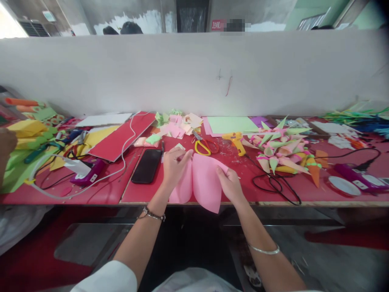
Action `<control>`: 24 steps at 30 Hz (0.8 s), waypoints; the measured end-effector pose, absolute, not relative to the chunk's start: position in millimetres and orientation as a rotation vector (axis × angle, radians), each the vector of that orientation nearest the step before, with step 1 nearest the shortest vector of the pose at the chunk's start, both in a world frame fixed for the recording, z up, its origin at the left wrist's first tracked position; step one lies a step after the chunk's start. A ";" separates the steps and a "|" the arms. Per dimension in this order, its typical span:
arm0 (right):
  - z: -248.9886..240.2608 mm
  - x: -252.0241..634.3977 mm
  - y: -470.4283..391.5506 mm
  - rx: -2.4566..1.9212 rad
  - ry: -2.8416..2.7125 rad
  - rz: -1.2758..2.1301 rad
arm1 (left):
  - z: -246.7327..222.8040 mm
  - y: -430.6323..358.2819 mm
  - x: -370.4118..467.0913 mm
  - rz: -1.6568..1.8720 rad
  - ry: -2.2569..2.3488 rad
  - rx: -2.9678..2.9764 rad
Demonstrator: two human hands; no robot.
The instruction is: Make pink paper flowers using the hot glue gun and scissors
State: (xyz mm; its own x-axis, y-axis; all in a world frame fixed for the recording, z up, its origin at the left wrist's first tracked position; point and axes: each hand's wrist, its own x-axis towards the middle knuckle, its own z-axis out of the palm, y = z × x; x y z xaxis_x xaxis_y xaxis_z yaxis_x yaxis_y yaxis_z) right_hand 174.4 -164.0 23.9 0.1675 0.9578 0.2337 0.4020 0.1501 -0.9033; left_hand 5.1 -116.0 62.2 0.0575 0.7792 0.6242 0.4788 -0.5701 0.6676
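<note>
Both of my hands hold a bent sheet of pink paper (207, 182) over the front edge of the red table. My left hand (175, 164) pinches its upper left part, with the fingertips close together. My right hand (229, 182) grips the right edge between thumb and fingers. The sheet curves down in two lobes, and its lower corner hangs past the table edge. Just beyond the paper lie scissors (202, 147) with yellow and red handles. A black phone (147, 166) rests to the left of my left hand.
A yellow glue gun (235, 142) lies ahead of my right hand, its black cord (273, 182) looping rightward. Paper cones (282, 150) are heaped beside it. Paper scraps (178, 126), a red board (124, 136) and purple power strips (88, 172) surround the area. Another person's hand (6, 142) shows far left.
</note>
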 end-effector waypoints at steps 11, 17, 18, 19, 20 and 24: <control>16.7 180.5 -162.3 -1.513 -1.233 0.521 | 26.5 -121.4 -23.8 1.432 1.374 1.297; 14.4 180.6 -161.6 -1.533 -1.337 0.455 | 30.9 -126.2 -25.7 1.298 1.342 1.094; 14.8 181.7 -161.1 -1.526 -1.353 0.459 | 34.2 -125.9 -26.4 1.316 1.338 1.113; 15.6 182.9 -160.5 -1.520 -1.359 0.461 | 37.1 -125.4 -27.0 1.343 1.335 1.155; 16.6 184.1 -160.0 -1.521 -1.354 0.457 | 39.5 -125.0 -27.5 1.381 1.338 1.206; 19.5 186.2 -157.7 -1.525 -1.337 0.411 | 38.5 -125.4 -27.2 1.563 1.399 1.316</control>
State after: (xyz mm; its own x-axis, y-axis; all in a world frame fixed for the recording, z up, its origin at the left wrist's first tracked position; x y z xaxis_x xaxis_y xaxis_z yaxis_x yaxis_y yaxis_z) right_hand 186.2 -157.7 19.5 0.3249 0.8781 0.3513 0.5295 0.1388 -0.8368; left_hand -27.2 -125.4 38.5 -0.2820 0.9261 0.2506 0.1464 -0.2166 0.9652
